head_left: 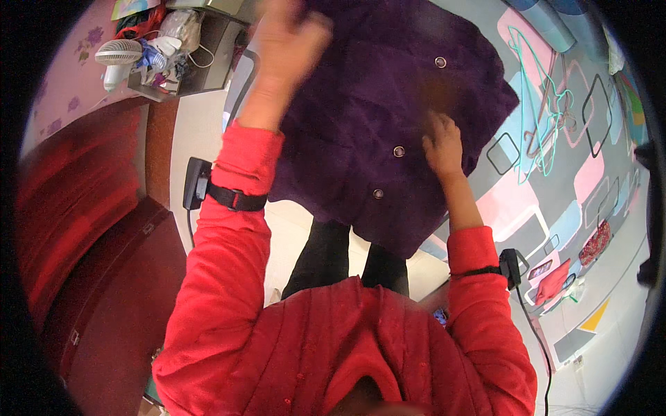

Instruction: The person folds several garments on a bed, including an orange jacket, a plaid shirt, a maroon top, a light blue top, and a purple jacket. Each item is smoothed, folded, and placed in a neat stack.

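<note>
A dark purple garment (347, 104), a coat by its look, lies spread on the patterned bed surface, its near edge hanging toward my legs. Round silvery-rimmed buttons (398, 151) run along it. My right hand (444, 144) rests on the right part of the garment, its fingers curled closed. A brownish blur sits just beyond the fingertips; what it is cannot be made out. My left hand (291, 45) is at the garment's upper left, smeared by motion, its fingers partly cut off by the top of the view. Its grip cannot be told.
Teal hangers (534, 104) lie to the right of the garment. Farther right are a red pouch (553, 281), a phone (540, 269) and a patterned red item (594, 243). At upper left, a small white fan (118, 53) stands by a cluttered open drawer (208, 62).
</note>
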The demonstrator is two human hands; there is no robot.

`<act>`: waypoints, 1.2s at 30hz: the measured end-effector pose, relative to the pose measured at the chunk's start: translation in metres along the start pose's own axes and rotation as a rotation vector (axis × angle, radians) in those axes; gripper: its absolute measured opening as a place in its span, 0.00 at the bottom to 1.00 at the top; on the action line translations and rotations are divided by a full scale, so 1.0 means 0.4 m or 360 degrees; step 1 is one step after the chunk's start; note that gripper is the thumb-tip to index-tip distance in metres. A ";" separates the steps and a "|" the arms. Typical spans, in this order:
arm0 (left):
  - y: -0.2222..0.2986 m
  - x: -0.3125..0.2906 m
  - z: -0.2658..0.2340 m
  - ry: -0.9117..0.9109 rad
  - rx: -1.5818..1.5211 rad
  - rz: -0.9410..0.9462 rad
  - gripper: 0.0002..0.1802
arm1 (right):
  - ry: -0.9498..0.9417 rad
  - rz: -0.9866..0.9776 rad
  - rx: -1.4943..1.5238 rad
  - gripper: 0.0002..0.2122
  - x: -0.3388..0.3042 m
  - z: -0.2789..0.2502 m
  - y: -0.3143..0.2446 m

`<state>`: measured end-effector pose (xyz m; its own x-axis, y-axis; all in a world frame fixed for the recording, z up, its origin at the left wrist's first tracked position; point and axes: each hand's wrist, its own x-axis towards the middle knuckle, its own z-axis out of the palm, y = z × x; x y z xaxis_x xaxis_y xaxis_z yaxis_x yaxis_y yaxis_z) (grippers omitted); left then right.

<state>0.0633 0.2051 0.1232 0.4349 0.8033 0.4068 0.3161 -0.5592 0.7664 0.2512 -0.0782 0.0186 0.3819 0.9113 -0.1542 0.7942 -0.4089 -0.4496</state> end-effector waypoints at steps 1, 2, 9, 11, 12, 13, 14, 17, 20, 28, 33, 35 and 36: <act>0.027 -0.022 0.058 -0.0415 -0.0015 0.0362 0.19 | 0.0084 -0.0066 0.0032 0.25 -0.012 -0.003 0.004; 0.040 -0.052 0.090 -0.0752 0.0300 0.0737 0.24 | 0.0067 -0.0011 0.0068 0.23 -0.030 -0.006 0.011; -0.176 -0.165 0.115 -0.0314 0.0387 -0.0473 0.35 | 0.0841 0.0849 0.0700 0.18 -0.097 -0.040 0.196; -0.257 -0.157 0.128 -0.0338 0.0154 -0.0912 0.37 | 0.0971 0.0973 0.1029 0.24 -0.044 -0.040 0.271; -0.289 -0.139 0.146 -0.0375 0.0057 -0.1017 0.35 | 0.0911 0.1000 0.1090 0.26 -0.003 -0.043 0.307; -0.314 -0.120 0.163 -0.0412 -0.0040 -0.1125 0.34 | 0.0869 0.1068 0.1123 0.27 0.033 -0.038 0.329; -0.327 -0.110 0.172 -0.0454 -0.0133 -0.1286 0.33 | 0.0720 0.1084 0.1363 0.27 0.064 -0.040 0.345; -0.317 -0.066 0.214 -0.0569 -0.0657 -0.1269 0.29 | 0.0292 0.1215 0.2056 0.23 0.146 -0.086 0.367; -0.265 -0.005 0.213 -0.0531 -0.0784 -0.1535 0.21 | 0.0135 0.1012 0.1932 0.20 0.205 -0.186 0.350; -0.156 0.173 -0.081 -0.0401 -0.1210 -0.0512 0.26 | 0.0512 0.0085 0.1373 0.23 0.181 -0.491 0.306; -0.192 -0.098 -0.212 -0.1085 0.0256 0.0148 0.17 | 0.0217 -0.0071 0.0386 0.20 -0.129 -0.322 0.305; -0.211 -0.271 -0.202 -0.1244 0.0062 -0.0002 0.18 | -0.0112 -0.0047 0.0483 0.18 -0.235 -0.192 0.291; -0.218 -0.342 -0.198 -0.1356 0.0475 -0.0178 0.21 | -0.0226 -0.0046 0.0322 0.17 -0.259 -0.148 0.295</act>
<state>-0.0905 0.1600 0.0401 0.8272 0.4990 -0.2583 0.5475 -0.6121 0.5706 0.3333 -0.2236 0.0335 0.2789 0.9260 -0.2543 0.6873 -0.3774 -0.6206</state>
